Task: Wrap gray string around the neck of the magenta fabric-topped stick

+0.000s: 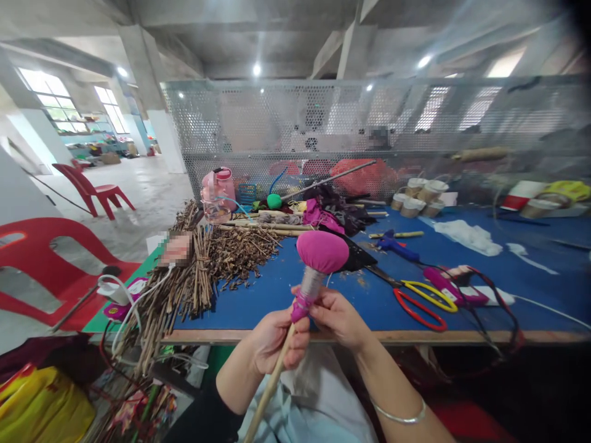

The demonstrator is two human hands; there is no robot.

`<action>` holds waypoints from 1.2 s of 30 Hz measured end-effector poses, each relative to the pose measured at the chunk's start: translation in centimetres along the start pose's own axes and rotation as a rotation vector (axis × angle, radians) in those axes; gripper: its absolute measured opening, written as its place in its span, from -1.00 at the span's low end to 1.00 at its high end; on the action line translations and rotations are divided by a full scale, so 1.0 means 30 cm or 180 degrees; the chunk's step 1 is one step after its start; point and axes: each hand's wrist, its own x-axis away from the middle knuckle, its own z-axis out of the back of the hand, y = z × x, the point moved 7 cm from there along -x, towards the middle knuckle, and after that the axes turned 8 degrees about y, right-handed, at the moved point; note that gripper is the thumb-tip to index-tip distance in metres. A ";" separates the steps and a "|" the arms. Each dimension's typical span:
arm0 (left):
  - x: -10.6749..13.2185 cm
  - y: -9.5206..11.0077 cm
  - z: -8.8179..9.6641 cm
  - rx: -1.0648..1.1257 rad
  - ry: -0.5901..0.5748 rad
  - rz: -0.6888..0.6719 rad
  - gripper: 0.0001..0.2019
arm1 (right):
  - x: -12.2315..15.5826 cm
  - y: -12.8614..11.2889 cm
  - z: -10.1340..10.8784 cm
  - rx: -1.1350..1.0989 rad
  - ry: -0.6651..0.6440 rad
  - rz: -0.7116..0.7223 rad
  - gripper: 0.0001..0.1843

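Observation:
In front of me a wooden stick (270, 389) slants upward, topped by a rounded head covered in magenta cloth (323, 251). Pale thread or tape is wound around the neck (312, 284) under the head, and bunched magenta cloth shows below it. My left hand (282, 343) is closed around the stick just beneath the neck. With thumb and fingers pressed together, my right hand (340, 317) pinches at the bunched cloth's right side; its exact grip is partly hidden. A short thin strand shows above the right fingers.
Scissors (422, 301) with red and yellow handles lie right of my hands, near a purple power strip (455, 288) and a blue glue gun (399, 246). Bundled dry stalks (198, 271) cover the table's left. Paper cups (422, 195) stand before the perforated metal screen (277, 117).

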 end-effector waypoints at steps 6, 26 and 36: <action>0.019 0.124 0.044 -0.0638 0.1672 -0.2097 -0.62 | -0.035 0.047 0.024 -0.0204 0.0271 -0.0184 -0.64; -0.015 0.104 0.066 0.0293 0.0132 -0.0627 -0.68 | -0.057 -0.009 0.062 0.1147 0.0719 0.0437 -0.52; -0.046 0.044 0.047 0.0321 -0.0108 -0.0097 -0.65 | -0.059 0.023 0.043 0.0307 0.0558 0.0399 -0.50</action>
